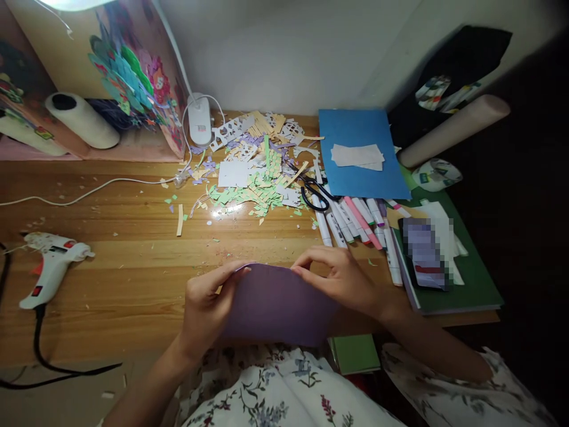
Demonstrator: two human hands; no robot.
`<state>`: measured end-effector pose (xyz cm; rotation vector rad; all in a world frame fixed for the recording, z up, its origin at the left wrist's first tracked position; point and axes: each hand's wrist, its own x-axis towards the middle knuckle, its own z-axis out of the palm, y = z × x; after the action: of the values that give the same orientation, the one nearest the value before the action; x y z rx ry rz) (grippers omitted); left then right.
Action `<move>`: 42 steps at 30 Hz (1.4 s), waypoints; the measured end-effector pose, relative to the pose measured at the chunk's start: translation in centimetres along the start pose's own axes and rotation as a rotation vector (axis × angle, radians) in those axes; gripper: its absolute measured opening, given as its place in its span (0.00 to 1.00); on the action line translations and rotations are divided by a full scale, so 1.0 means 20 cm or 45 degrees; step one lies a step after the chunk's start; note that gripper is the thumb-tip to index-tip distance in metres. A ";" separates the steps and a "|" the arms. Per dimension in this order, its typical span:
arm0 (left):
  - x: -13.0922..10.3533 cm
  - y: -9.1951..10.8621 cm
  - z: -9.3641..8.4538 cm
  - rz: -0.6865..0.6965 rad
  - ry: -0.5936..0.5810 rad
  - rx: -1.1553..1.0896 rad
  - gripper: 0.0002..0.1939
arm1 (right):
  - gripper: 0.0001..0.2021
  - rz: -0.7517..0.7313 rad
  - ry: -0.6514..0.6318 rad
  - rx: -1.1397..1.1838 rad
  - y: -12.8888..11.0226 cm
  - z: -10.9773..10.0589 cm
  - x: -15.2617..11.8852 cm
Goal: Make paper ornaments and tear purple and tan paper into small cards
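A sheet of purple paper (280,305) is held up between my two hands at the table's front edge, its upper edge bowed slightly. My left hand (211,302) pinches the upper left corner between thumb and fingers. With thumb and fingertips, my right hand (335,276) grips the same upper edge farther to the right. Beyond the sheet lies a heap of green, yellow, purple and white paper scraps (267,172). Black-handled scissors (316,193) rest at the heap's right side, beside several markers (351,219).
A white glue gun (56,261) with a black cord lies at the left. Blue paper (364,130) carries white strips. A phone (424,255) rests on a green book (471,279) at right. A white power strip (200,121) stands near the wall, its cable (98,188) crossing the table.
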<state>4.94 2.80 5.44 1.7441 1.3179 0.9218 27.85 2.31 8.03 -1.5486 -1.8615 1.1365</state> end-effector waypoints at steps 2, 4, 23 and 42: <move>-0.01 -0.01 -0.01 0.020 0.027 -0.004 0.11 | 0.06 0.074 -0.071 0.054 0.00 -0.01 0.00; -0.01 -0.01 -0.03 0.016 0.068 -0.017 0.11 | 0.06 0.151 -0.139 0.115 0.01 -0.02 -0.01; 0.25 -0.12 -0.13 -0.371 -0.004 -0.319 0.10 | 0.13 0.452 -0.022 0.223 0.24 -0.18 -0.14; 0.36 -0.36 -0.08 -0.723 -0.105 -0.782 0.18 | 0.22 0.349 0.171 0.854 0.32 0.05 0.22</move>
<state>1.92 11.33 0.63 0.8643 1.2089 0.7942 29.58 6.31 1.47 -1.4428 -1.0302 1.5296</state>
